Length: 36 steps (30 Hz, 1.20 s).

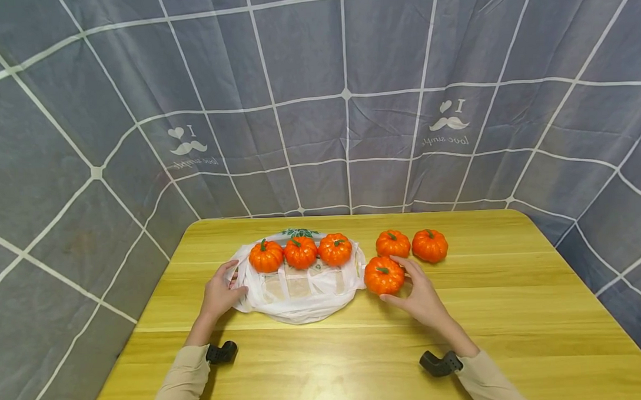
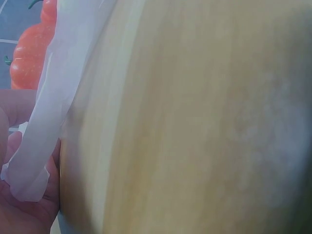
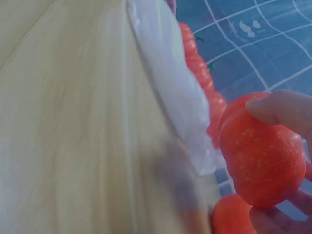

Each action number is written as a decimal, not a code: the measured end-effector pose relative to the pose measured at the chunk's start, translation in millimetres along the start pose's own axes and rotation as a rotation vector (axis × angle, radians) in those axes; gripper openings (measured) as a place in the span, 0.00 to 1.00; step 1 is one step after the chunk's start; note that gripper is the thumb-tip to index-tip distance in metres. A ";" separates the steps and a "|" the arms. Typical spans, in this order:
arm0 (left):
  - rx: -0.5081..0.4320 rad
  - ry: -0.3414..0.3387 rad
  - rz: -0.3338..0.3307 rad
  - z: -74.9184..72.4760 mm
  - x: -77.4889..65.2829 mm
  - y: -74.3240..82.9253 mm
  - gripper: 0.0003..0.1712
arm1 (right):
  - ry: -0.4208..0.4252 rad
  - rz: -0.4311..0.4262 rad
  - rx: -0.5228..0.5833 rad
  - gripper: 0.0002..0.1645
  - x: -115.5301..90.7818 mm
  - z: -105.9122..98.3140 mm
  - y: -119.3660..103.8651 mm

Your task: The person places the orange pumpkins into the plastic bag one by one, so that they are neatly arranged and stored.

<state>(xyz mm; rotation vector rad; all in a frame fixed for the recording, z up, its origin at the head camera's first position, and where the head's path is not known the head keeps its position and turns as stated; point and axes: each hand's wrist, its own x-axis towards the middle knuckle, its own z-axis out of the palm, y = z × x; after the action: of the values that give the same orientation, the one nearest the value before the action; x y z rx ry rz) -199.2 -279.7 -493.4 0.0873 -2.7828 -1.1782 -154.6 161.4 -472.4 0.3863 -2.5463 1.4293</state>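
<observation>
My right hand [image 1: 420, 293] grips a small orange pumpkin [image 1: 384, 276] between thumb and fingers, just off the right end of a white plastic bag [image 1: 303, 309]. In the right wrist view this pumpkin [image 3: 261, 151] hangs above the table. My left hand [image 1: 221, 292] holds the left edge of the bag; in the left wrist view the bag's rim [image 2: 36, 165] lies between thumb and fingers. Three pumpkins sit in a row on the bag: a left one [image 1: 266, 256], a middle one [image 1: 301, 252] and a right one [image 1: 335, 249]. Pale rectangular patches show in front of them.
Two more pumpkins stand on the wooden table [image 1: 326, 364] right of the bag, one [image 1: 392, 243] behind the held pumpkin and another [image 1: 430, 245] further right. A grey curtain [image 1: 307, 130] with white lines hangs behind the table's far edge.
</observation>
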 end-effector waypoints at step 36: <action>-0.034 -0.004 0.005 -2.1 0.8 -0.6 0.41 | -0.132 -0.122 0.153 0.49 44.1 90.8 -83.6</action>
<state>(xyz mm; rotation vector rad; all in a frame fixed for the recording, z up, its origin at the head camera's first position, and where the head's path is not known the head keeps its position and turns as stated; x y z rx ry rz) -199.7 -281.7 -492.3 0.0751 -2.7631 -1.2258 -173.5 36.1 -438.9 0.6691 -2.4700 1.6059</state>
